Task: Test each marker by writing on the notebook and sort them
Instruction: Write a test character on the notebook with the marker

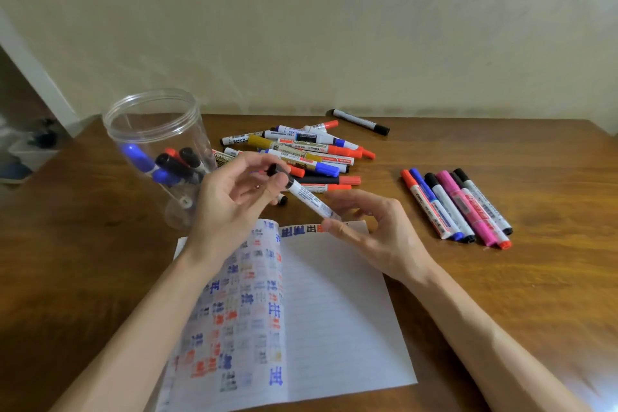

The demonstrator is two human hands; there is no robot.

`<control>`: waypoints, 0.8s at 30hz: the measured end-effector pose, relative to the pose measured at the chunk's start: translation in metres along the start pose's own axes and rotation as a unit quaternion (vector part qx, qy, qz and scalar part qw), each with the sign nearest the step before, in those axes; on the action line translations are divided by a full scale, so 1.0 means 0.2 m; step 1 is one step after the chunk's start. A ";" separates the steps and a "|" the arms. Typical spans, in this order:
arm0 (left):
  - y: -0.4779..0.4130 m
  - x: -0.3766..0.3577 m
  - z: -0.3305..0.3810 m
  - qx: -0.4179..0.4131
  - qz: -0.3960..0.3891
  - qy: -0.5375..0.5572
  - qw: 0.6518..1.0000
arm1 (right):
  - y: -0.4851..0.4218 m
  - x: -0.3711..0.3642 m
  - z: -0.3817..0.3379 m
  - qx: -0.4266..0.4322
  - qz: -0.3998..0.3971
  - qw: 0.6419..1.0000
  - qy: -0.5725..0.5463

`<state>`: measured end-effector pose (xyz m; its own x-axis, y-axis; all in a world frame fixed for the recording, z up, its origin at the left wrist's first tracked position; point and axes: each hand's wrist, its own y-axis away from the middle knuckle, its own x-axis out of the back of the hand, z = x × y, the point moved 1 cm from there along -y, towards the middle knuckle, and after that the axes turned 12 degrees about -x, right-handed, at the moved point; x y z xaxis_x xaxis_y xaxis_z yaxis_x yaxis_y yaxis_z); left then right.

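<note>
A white marker with a black cap hangs slanted above the top edge of the open notebook. My left hand pinches the marker's black cap end. My right hand pinches the barrel's rear end between thumb and fingertips. Whether the cap is seated or pulled off I cannot tell. The notebook's left page carries several blue, red and black test marks; its right page has a few marks along the top.
A loose pile of markers lies behind my hands. A sorted row of markers lies on the right. A clear plastic jar holding several markers stands at the left. A lone black marker lies near the wall, on the wooden table.
</note>
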<state>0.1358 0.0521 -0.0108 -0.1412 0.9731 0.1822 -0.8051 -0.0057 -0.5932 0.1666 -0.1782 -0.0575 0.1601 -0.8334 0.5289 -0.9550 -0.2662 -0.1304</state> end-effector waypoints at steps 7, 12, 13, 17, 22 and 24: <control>-0.13 0.11 0.13 -0.073 0.094 -0.015 0.993 | 0.00 -0.03 0.00 -0.014 -0.016 1.000 -0.004; -0.28 0.30 0.29 -0.138 0.224 -0.049 0.964 | 0.02 -0.09 -0.04 0.019 -0.061 0.997 0.035; -0.30 0.35 0.32 -0.156 0.250 -0.055 0.954 | 0.02 -0.10 -0.06 0.025 -0.073 0.997 0.026; -0.36 0.47 0.41 -0.237 0.343 -0.077 0.906 | 0.04 -0.18 -0.12 0.049 -0.143 0.988 0.012; -0.38 0.53 0.39 -0.236 0.357 -0.117 0.896 | 0.06 -0.23 -0.15 0.061 -0.185 0.978 0.072; -0.38 0.54 0.35 -0.209 0.336 -0.141 0.907 | 0.06 -0.24 -0.15 0.059 -0.178 0.980 0.072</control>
<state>0.1412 0.1408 0.1088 -0.7086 0.6841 -0.1729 -0.2019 -0.4313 -0.8793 0.1401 -0.1273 -0.0600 0.4324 -0.6037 0.6698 -0.8089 -0.5879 -0.0077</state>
